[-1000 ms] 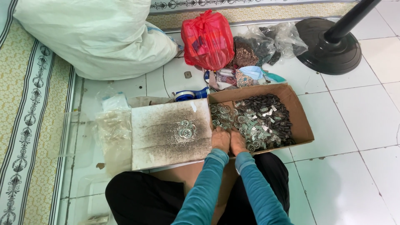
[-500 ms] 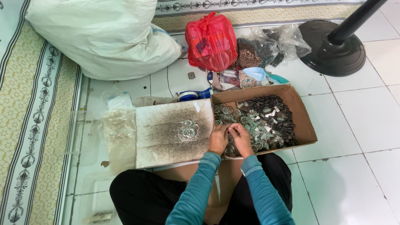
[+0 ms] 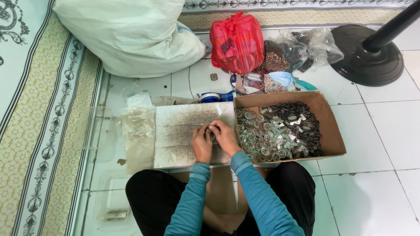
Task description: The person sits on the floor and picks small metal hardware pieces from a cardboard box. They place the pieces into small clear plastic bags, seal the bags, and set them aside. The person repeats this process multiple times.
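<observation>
Both hands have come left from the brown cardboard box of small metal parts onto the stained white board; left hand and right hand pinch one small metal part between their fingertips.

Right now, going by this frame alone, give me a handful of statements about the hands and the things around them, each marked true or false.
1. Both hands meet over the grey work board. True: the left hand and right hand are together there, pinching something small.
2. The cardboard box sits to the person's left. False: it lies to the right of the board.
3. The box holds small metal parts. True.
4. The red plastic bag lies inside the box. False: it stands on the floor beyond it.
5. A large white sack lies beyond the board. True.
</observation>
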